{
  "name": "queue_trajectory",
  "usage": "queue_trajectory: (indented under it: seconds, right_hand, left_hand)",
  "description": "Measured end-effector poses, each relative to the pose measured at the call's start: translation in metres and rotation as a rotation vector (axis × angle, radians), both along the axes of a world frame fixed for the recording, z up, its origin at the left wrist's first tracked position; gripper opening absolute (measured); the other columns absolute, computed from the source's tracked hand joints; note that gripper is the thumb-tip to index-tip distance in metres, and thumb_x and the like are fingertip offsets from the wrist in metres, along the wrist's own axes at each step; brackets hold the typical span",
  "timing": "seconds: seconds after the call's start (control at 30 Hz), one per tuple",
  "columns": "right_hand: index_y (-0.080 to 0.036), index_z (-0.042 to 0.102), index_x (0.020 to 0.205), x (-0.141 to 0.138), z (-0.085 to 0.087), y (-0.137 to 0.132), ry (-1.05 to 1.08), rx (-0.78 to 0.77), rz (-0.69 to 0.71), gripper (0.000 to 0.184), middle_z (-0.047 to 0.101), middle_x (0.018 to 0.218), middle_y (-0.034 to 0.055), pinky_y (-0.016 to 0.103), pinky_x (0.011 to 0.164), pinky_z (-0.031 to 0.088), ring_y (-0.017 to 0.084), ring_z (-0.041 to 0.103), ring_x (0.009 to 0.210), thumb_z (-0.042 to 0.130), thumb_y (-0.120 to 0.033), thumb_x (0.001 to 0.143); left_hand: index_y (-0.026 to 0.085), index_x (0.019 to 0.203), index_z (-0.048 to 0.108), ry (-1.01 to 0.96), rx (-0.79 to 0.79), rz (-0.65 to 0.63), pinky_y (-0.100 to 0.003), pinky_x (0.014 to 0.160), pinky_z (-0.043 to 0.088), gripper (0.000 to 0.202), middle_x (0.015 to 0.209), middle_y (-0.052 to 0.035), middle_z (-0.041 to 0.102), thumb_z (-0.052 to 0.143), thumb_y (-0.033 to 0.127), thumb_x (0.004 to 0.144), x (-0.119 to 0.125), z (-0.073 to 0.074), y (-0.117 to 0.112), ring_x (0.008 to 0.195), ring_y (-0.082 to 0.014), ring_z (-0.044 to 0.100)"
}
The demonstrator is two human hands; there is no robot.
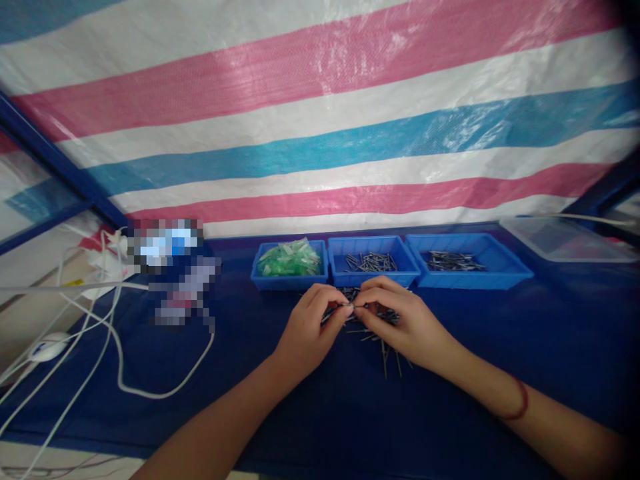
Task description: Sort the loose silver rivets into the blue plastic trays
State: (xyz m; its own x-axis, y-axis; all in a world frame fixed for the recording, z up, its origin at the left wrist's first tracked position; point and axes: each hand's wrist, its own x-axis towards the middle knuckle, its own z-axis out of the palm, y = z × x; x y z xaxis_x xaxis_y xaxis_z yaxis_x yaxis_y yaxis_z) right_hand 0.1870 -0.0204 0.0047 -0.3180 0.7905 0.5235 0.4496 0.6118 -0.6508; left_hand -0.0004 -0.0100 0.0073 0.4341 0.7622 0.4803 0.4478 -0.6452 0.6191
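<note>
My left hand [309, 327] and my right hand [406, 321] meet over the dark blue table, thumbs and forefingers pinched together. Between the fingertips is a thin dark metal pin [353, 305], its ends mostly covered by the fingers. Under and around my hands lies a loose pile of similar thin metal pins [375, 335], several sticking out towards me. Just behind stand a blue bin [374, 278] with silvery pins inside and, to its right, another blue bin [506, 269] with darker pins. Their exact kind is too small to tell.
A third blue bin [290, 284] at the left holds green plastic packets [293, 259]. White cables [150, 395] loop over the table's left side near blurred-out items [187, 293]. A clear plastic lid [565, 240] lies at back right. Striped sheeting [320, 147] hangs behind.
</note>
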Motion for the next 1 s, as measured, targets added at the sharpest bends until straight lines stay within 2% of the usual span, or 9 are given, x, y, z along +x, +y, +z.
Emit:
queue_trajectory:
  seconds: [0.1, 0.17, 0.27, 0.33, 0.43, 0.53, 0.63, 0.87, 1.0]
  right_hand:
    - [-0.022, 0.064, 0.089, 0.014, 0.008, 0.007, -0.043, 0.093, -0.109, 0.012, 0.061, 0.092, 0.0068, 0.033, 0.070, 0.050, 0.018, 0.060, 0.081, 0.052, -0.022, 0.087]
    - [-0.020, 0.063, 0.088, 0.034, 0.015, 0.016, -0.098, 0.188, -0.299, 0.011, 0.061, 0.091, 0.0072, 0.035, 0.072, 0.049, 0.020, 0.060, 0.083, 0.053, -0.025, 0.086]
    - [-0.020, 0.063, 0.083, 0.073, 0.021, 0.029, -0.234, 0.275, -0.636, 0.012, 0.061, 0.084, 0.0066, 0.038, 0.066, 0.048, 0.021, 0.059, 0.070, 0.055, -0.029, 0.083]
    - [-0.021, 0.062, 0.081, 0.099, 0.019, 0.036, -0.396, 0.303, -0.827, 0.018, 0.061, 0.082, 0.0083, 0.041, 0.066, 0.046, 0.027, 0.059, 0.076, 0.049, -0.032, 0.086]
    - [-0.022, 0.060, 0.078, 0.125, 0.011, 0.042, -0.625, 0.274, -0.937, 0.023, 0.060, 0.078, 0.0098, 0.043, 0.060, 0.043, 0.034, 0.059, 0.080, 0.045, -0.035, 0.087]
    - [-0.023, 0.061, 0.082, 0.129, 0.005, 0.043, -0.651, 0.251, -0.940, 0.020, 0.060, 0.079, 0.0088, 0.043, 0.058, 0.042, 0.033, 0.058, 0.079, 0.048, -0.038, 0.085]
    - [-0.022, 0.063, 0.090, 0.114, 0.006, 0.042, -0.595, 0.253, -0.874, 0.022, 0.063, 0.089, 0.0104, 0.043, 0.065, 0.043, 0.032, 0.058, 0.086, 0.047, -0.037, 0.087]
    - [-0.020, 0.066, 0.089, 0.062, 0.009, 0.031, -0.540, 0.291, -0.452, 0.018, 0.067, 0.090, 0.0063, 0.039, 0.075, 0.042, 0.024, 0.058, 0.084, 0.053, -0.032, 0.087]
    - [-0.019, 0.066, 0.088, 0.042, 0.007, 0.021, -0.521, 0.293, -0.286, 0.017, 0.068, 0.093, 0.0063, 0.038, 0.077, 0.041, 0.022, 0.058, 0.086, 0.053, -0.030, 0.088]
  left_hand:
    - [0.018, 0.097, 0.057, 0.049, -0.013, 0.017, -0.030, 0.080, 0.046, 0.012, 0.095, -0.0056, 0.061, 0.052, 0.027, 0.091, -0.001, -0.002, 0.002, 0.089, -0.0171, 0.057]
    - [0.019, 0.100, 0.058, 0.106, -0.019, 0.014, -0.031, 0.082, 0.045, 0.014, 0.097, -0.0057, 0.062, 0.052, 0.026, 0.090, -0.001, -0.005, 0.003, 0.091, -0.0181, 0.057]
    - [0.020, 0.099, 0.063, 0.211, -0.008, -0.006, -0.033, 0.083, 0.043, 0.016, 0.098, -0.0054, 0.064, 0.050, 0.023, 0.091, -0.003, -0.008, 0.003, 0.093, -0.0188, 0.056]
    - [0.022, 0.104, 0.064, 0.287, 0.003, -0.012, -0.035, 0.083, 0.042, 0.019, 0.101, -0.0054, 0.063, 0.052, 0.026, 0.090, -0.003, -0.010, 0.002, 0.095, -0.0200, 0.055]
    - [0.025, 0.112, 0.063, 0.377, 0.019, -0.040, -0.038, 0.085, 0.040, 0.029, 0.109, -0.0052, 0.061, 0.058, 0.037, 0.086, -0.002, -0.010, -0.001, 0.103, -0.0229, 0.051]
    - [0.028, 0.111, 0.064, 0.421, 0.021, -0.053, -0.040, 0.086, 0.038, 0.030, 0.111, -0.0044, 0.061, 0.059, 0.042, 0.085, 0.001, -0.010, -0.003, 0.105, -0.0236, 0.050]
    - [0.028, 0.107, 0.066, 0.451, 0.012, -0.027, -0.039, 0.083, 0.037, 0.024, 0.109, -0.0034, 0.063, 0.057, 0.037, 0.088, 0.002, -0.011, -0.002, 0.104, -0.0229, 0.050]
    - [0.027, 0.100, 0.066, 0.506, 0.011, 0.036, -0.037, 0.078, 0.033, 0.017, 0.102, 0.0004, 0.066, 0.050, 0.029, 0.093, 0.001, -0.012, 0.000, 0.100, -0.0205, 0.050]
    - [0.027, 0.103, 0.064, 0.522, 0.014, 0.053, -0.037, 0.079, 0.031, 0.018, 0.101, 0.0012, 0.067, 0.048, 0.027, 0.094, 0.000, -0.011, 0.000, 0.099, -0.0197, 0.051]
